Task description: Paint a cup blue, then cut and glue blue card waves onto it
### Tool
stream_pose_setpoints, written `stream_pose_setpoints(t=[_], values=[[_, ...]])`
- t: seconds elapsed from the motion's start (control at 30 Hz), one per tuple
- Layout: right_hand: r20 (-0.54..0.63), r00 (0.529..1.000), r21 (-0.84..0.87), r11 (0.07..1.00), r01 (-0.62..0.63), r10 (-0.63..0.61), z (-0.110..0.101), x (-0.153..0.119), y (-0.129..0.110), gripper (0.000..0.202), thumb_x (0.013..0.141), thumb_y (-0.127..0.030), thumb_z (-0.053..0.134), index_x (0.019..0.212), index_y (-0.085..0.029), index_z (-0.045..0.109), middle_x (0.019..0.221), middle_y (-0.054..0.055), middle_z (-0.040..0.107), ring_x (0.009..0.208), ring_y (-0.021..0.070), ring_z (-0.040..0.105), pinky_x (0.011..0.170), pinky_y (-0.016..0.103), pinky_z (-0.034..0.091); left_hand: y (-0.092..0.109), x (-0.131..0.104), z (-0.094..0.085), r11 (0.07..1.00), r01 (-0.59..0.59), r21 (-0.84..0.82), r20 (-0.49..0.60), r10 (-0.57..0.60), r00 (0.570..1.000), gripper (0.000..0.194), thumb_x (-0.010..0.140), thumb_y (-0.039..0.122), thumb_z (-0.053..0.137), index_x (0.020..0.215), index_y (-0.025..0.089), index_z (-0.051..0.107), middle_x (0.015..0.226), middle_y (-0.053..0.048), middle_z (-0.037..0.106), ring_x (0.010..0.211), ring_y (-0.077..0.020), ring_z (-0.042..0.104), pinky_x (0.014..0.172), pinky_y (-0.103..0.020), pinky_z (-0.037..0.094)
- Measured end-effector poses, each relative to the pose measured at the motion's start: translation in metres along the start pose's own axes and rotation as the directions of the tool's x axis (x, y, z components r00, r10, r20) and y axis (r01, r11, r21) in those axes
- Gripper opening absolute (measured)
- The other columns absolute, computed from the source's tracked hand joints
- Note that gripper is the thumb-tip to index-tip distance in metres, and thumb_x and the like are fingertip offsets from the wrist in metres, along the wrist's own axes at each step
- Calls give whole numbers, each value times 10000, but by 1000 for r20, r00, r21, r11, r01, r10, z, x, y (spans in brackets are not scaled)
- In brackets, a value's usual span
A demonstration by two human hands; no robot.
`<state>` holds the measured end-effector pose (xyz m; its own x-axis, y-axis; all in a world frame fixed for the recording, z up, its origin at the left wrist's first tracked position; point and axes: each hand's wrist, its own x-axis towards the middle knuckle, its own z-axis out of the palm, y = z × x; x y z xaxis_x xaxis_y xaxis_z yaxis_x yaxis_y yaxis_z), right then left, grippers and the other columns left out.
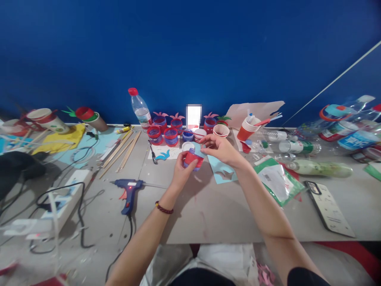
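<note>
My left hand (181, 170) is closed round a small red and purple cup (194, 157), held tilted above the table. At the cup's upper edge is a light blue piece (199, 149), apparently paper. The thumb and fingers of my right hand (222, 149) pinch at this piece; its exact outline is partly hidden. Just behind my hands stand several similar red and blue cups (171, 137), some with pink leaf-shaped cut-outs on top. A light blue sheet (220, 171) with a cut-away shape lies under my right wrist.
A blue glue gun (128, 192), its light lit, lies left of my arms near a power strip (67, 198). Wooden sticks (120, 151) and a blue leaf cut-out (163, 155) lie behind it. Plastic bottles (300, 147), a green packet (276, 180) and a phone (329, 208) occupy the right.
</note>
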<state>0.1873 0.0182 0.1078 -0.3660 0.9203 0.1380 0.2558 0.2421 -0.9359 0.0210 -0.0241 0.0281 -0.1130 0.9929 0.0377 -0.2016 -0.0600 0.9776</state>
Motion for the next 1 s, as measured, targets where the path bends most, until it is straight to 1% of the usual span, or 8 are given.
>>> stream_pose_setpoints(t=[0.13,0.23,0.4,0.63,0.73,0.83,0.9,1.0], values=[[0,1000,-14,1000,4,-4,1,1,1,271,753,-297,700,1004,-204,654,939,47,653,874,171,609,816,341,512,1,0,0,1000,-5,8,-2,5,1000,484,656,446,770,1016,199,561,981,-48,624,854,-172,602,760,-296,503],[2,1000,-26,1000,3,-3,1,1,2,268,759,-289,693,1008,-201,649,904,44,651,847,167,611,799,336,513,1,-1,0,1000,-1,17,-9,1,1000,484,648,440,777,1008,201,561,970,-45,625,846,-174,604,750,-293,498],[-12,1000,-43,999,1,-1,1,1,2,251,758,-276,685,995,-199,648,905,43,652,828,163,609,782,331,512,0,0,-2,999,-2,39,-8,2,1000,492,658,432,774,1035,199,561,987,-54,626,861,-180,605,747,-294,498],[2,1000,-15,1000,-17,17,3,1,0,254,748,-254,691,992,-202,643,887,33,647,828,160,608,776,321,510,-2,1,-2,999,5,36,-20,-4,1000,513,650,432,778,1048,201,552,1007,-60,622,855,-174,598,748,-297,501],[2,1000,9,1000,-26,26,3,1,-2,269,746,-290,707,987,-198,629,895,39,644,834,164,608,772,324,514,-1,1,-2,1000,11,27,-19,-10,1000,519,651,436,776,1056,203,550,1018,-63,624,866,-178,598,748,-299,503],[37,998,32,998,-45,44,1,0,-2,347,735,-333,732,1029,-202,603,892,36,638,857,171,615,777,328,518,0,1,-2,1000,14,19,-17,-14,1000,509,653,435,773,1052,210,551,1028,-62,621,884,-183,599,766,-305,501],[80,996,9,999,-43,42,-1,-1,-2,413,719,-344,750,1074,-208,588,944,41,640,894,178,615,793,332,515,0,1,-2,1000,17,13,-16,-17,1000,513,654,434,771,1059,208,550,1045,-65,614,902,-185,599,783,-307,497],[136,991,-53,999,4,4,-3,-1,-1,489,703,-357,766,1131,-223,570,1123,62,619,969,187,602,853,352,500,0,1,-3,1000,17,9,-17,-17,1000,521,652,431,772,1065,202,552,1061,-70,605,922,-189,597,796,-307,491]])
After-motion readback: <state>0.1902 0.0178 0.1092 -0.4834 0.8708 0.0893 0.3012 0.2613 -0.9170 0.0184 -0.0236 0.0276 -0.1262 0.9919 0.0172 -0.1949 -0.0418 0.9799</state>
